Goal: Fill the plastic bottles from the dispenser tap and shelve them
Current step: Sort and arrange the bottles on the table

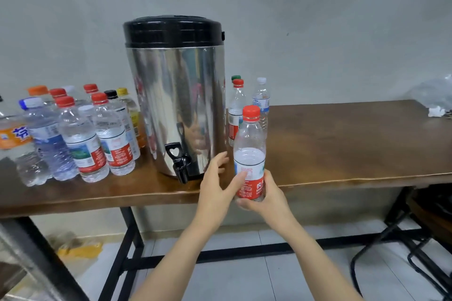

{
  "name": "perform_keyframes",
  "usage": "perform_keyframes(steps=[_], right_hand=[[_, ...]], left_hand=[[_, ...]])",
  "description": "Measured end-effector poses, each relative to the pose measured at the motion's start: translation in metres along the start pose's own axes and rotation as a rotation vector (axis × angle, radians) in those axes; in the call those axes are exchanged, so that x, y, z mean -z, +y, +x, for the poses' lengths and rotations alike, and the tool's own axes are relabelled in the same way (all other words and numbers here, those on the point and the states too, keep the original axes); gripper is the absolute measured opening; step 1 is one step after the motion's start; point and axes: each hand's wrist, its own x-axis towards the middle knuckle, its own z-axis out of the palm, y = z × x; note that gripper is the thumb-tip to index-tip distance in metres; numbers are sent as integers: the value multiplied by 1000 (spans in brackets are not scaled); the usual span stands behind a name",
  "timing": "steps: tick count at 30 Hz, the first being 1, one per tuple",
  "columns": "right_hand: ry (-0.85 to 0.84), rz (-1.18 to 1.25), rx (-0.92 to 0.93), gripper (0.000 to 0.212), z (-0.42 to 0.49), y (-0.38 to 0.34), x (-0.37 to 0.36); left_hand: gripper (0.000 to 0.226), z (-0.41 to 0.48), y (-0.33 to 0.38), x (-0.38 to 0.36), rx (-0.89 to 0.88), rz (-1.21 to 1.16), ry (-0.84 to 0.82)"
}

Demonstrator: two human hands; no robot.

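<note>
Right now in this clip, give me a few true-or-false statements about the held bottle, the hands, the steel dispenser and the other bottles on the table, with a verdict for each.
1. The clear plastic bottle with the red label in the hands has its red cap on. True.
2. The right hand grips that bottle near its base. True.
3. The left hand is pressing the black tap of the steel dispenser with the black lid. False: it is beside the tap, thumb on the bottle.
4. The held bottle is under the tap. False: it is right of it.
5. Every bottle on the brown wooden table has a red cap. False: orange, yellow, black, white and green caps show.
</note>
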Motion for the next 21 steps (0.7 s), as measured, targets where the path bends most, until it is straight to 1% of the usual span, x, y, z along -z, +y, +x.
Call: perform_keyframes(steps=[4,5,8,11,12,14,17,18,19,21], right_hand=[[-86,-64,13,81,-15,-11,-21],[-100,-63,16,80,-18,-13,-27],[-179,-85,43,74,-27,-16,-34],[-275,-254,99,72,-27,-21,-23],[-281,-331,119,68,-24,-23,-18],[-229,-416,150,51,-20,-31,-7],[-56,-393,232,17,-18,-65,2],[-23,-413,255,11,-18,-81,1],[-4,-478,275,18,-19,-97,-1],[11,-744,327,42,-22,-122,-9]], left_hand=[[89,-15,18,9,-34,-115,58],[90,-19,20,10,-41,-125,87],[80,-33,18,15,-57,-122,199],[77,-46,4,25,-22,-91,227],[77,-50,-1,28,-7,-71,226],[76,-61,-12,35,21,-32,238],[75,-74,-24,42,36,23,235],[76,-76,-26,43,35,52,227],[77,-79,-28,43,31,79,220],[77,-82,-29,43,27,114,214]])
